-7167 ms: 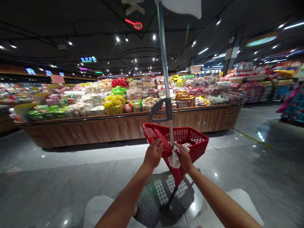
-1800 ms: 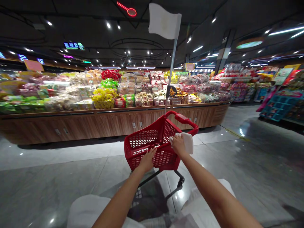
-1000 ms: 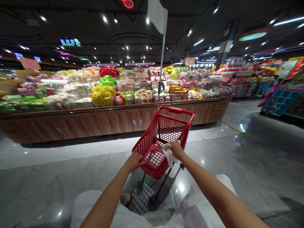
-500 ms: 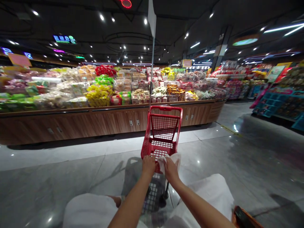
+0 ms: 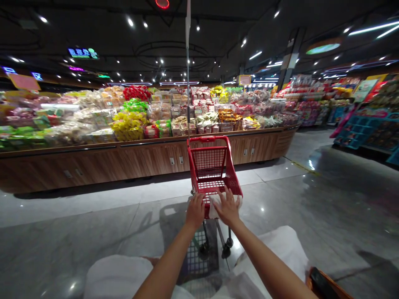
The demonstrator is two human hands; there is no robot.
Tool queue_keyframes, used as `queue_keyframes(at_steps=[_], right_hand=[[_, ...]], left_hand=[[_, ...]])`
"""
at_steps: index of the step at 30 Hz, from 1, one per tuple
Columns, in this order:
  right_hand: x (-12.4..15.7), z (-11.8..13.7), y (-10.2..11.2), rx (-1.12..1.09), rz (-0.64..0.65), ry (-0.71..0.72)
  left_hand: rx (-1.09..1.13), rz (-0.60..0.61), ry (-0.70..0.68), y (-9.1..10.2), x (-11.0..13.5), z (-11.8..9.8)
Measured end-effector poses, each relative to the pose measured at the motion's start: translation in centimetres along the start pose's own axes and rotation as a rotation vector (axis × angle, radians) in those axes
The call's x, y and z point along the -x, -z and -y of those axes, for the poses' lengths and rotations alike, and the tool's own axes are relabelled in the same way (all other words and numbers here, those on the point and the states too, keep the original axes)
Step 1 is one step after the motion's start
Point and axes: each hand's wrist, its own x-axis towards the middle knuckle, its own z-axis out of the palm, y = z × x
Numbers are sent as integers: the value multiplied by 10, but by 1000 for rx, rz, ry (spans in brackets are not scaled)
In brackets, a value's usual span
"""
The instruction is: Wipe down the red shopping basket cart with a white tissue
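Observation:
A small red plastic shopping cart with a grid basket stands in front of me, its handle bar on the far side. My left hand grips the left corner of the cart's near edge, fingers curled over it. On the right part of that edge, my right hand lies with its fingers spread over a white cloth. The cloth sits between the palm and the cart, partly hidden by the hand. A thin pole rises from the cart's left side.
Behind the cart runs a long wooden display counter heaped with packaged snacks. Blue racks stand at the right. An orange-rimmed item with a black part is near my right side. The grey floor has reflections.
The cart has turned, its pole shifting left and its near edge swinging right. My right hand's fingers have spread over the cloth, while my left hand stays at the edge.

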Motion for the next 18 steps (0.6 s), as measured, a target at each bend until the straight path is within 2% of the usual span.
queue_keyframes(at_steps=[2,4,6,8,10,11,13,16,18], right_hand=[[-4,-8,1,-22,111,41],[-13,-21,7,-68,248,85],[-24,-35,23,-92,292,52],[-34,-43,51,-61,164,-43],[-39,-37,89,-9,-94,-70],[-40,-29,110,8,-220,-6],[-40,-3,150,13,-386,188],[-42,40,195,0,-452,391],[-45,60,210,-22,-436,463]], left_hand=[[-28,78,-72,-6,-10,-14],[-52,216,-126,-13,-22,-29],[-82,360,-127,-22,-30,-39],[-130,428,-78,-28,-33,-44],[-188,407,-7,-34,-32,-45],[-214,380,24,-35,-30,-44],[-248,324,63,-36,-25,-42],[-271,286,73,-33,-18,-37],[-285,285,80,-28,-14,-32]])
